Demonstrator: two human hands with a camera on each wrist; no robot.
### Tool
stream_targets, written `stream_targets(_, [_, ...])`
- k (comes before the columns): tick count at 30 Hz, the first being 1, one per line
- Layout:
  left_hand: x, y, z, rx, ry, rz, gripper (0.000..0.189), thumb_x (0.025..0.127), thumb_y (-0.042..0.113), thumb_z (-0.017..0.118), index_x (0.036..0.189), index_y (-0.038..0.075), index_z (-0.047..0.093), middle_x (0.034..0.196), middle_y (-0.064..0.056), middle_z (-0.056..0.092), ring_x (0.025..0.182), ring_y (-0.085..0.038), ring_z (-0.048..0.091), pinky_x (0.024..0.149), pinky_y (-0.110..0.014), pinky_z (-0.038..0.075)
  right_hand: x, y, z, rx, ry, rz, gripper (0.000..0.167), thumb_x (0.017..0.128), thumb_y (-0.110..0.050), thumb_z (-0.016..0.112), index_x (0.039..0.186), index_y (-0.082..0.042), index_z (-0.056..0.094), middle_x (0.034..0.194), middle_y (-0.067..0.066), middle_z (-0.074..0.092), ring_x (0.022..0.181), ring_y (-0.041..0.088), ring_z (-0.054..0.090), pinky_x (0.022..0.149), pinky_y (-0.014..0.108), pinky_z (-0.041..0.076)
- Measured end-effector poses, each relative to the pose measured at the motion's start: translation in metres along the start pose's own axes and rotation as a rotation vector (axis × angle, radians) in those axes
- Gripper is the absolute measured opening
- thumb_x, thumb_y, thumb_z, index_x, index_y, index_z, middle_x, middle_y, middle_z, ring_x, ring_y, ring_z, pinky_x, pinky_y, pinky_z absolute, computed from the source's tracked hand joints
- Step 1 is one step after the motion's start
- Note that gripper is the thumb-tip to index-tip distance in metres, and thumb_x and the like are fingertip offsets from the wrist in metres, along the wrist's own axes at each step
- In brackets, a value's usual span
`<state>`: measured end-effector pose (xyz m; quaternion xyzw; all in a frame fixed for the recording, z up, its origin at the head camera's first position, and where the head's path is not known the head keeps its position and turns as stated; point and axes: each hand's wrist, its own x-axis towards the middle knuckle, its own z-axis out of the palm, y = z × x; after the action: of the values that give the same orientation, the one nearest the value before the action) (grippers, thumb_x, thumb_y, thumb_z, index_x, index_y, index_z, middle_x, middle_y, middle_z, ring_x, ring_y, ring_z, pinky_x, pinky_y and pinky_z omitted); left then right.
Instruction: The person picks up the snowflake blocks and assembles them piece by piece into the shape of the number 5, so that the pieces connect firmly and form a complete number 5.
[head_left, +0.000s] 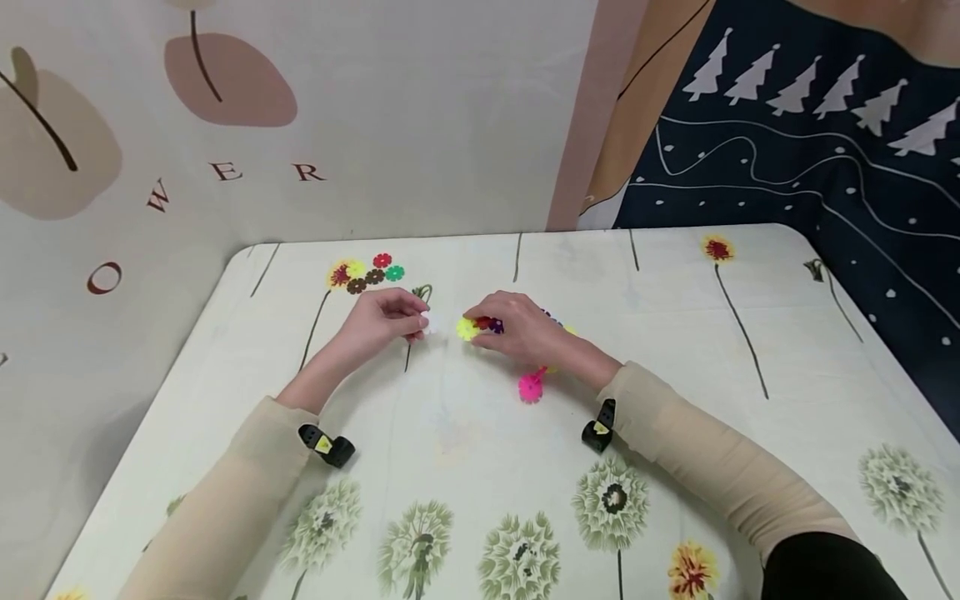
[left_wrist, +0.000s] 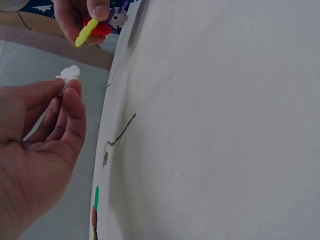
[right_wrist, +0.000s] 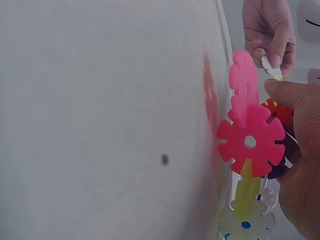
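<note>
My left hand point(head_left: 386, 318) pinches a white plastic snowflake disc point(left_wrist: 70, 73) between thumb and fingertips, just above the table. To its right, my right hand point(head_left: 525, 329) grips a chain of interlocked notched discs. At the chain's near end a yellow disc point(head_left: 467, 329) sticks out past the fingertips, with red and purple discs behind it. Pink discs point(right_wrist: 251, 145), then a yellow and a pale disc point(right_wrist: 247, 220), hang on the side toward the wrist. The white disc and the yellow one are apart. The palm hides part of the chain.
Loose discs lie at the back left of the table: red point(head_left: 382, 260), green point(head_left: 394, 273), yellow point(head_left: 355, 268) and brown point(head_left: 356, 286). The white tablecloth point(head_left: 450, 450) carries printed flowers. Hanging cloths point(head_left: 420, 117) stand behind the table.
</note>
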<state>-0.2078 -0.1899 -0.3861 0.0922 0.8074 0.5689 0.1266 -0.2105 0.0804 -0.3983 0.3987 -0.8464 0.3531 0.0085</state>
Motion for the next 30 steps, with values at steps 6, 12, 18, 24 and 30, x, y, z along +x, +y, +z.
stream_targets(6, [0.0, -0.001, 0.007, -0.027, -0.048, 0.003, 0.022, 0.094, -0.001, 0.071, 0.113, -0.01, 0.064, 0.096, -0.018, 0.068, 0.081, -0.024, 0.072, 0.076, -0.037, 0.061, 0.0, 0.0, 0.001, -0.004, 0.002, -0.011, 0.034, 0.089, -0.012, 0.082, 0.12, -0.001, 0.073, 0.109, 0.008, 0.072, 0.101, 0.021, 0.064, 0.093, 0.036, 0.051])
stream_targets(12, [0.0, 0.0, 0.013, -0.034, -0.074, 0.0, 0.019, 0.095, -0.001, 0.07, 0.111, -0.008, 0.063, 0.096, -0.018, 0.066, 0.083, -0.026, 0.073, 0.077, -0.035, 0.061, 0.0, -0.001, 0.0, -0.01, -0.007, 0.001, 0.035, 0.09, -0.013, 0.082, 0.121, -0.001, 0.073, 0.111, 0.008, 0.072, 0.102, 0.021, 0.064, 0.094, 0.036, 0.051])
stream_targets(18, [0.0, 0.0, 0.015, -0.01, -0.084, 0.005, 0.021, 0.096, 0.001, 0.071, 0.113, -0.009, 0.063, 0.098, -0.018, 0.067, 0.087, -0.03, 0.072, 0.078, -0.034, 0.061, 0.0, -0.002, 0.004, 0.01, -0.006, -0.005, 0.035, 0.089, -0.012, 0.082, 0.121, 0.0, 0.072, 0.111, 0.008, 0.072, 0.102, 0.021, 0.064, 0.092, 0.034, 0.051])
stream_targets(24, [0.002, -0.002, 0.017, 0.01, -0.08, 0.049, 0.019, 0.095, 0.002, 0.071, 0.112, -0.006, 0.067, 0.097, -0.018, 0.07, 0.086, -0.031, 0.07, 0.077, -0.035, 0.061, -0.001, -0.003, 0.003, 0.014, -0.016, -0.015, 0.034, 0.09, -0.012, 0.081, 0.121, -0.001, 0.073, 0.11, 0.007, 0.071, 0.101, 0.02, 0.064, 0.09, 0.032, 0.051])
stream_targets(30, [0.003, 0.0, 0.017, 0.056, -0.062, 0.098, 0.013, 0.094, 0.001, 0.073, 0.107, -0.003, 0.074, 0.095, -0.014, 0.073, 0.086, -0.033, 0.07, 0.074, -0.034, 0.06, -0.001, -0.003, 0.002, 0.037, -0.028, -0.025, 0.033, 0.091, -0.012, 0.08, 0.121, -0.001, 0.073, 0.11, 0.007, 0.072, 0.1, 0.019, 0.064, 0.087, 0.031, 0.051])
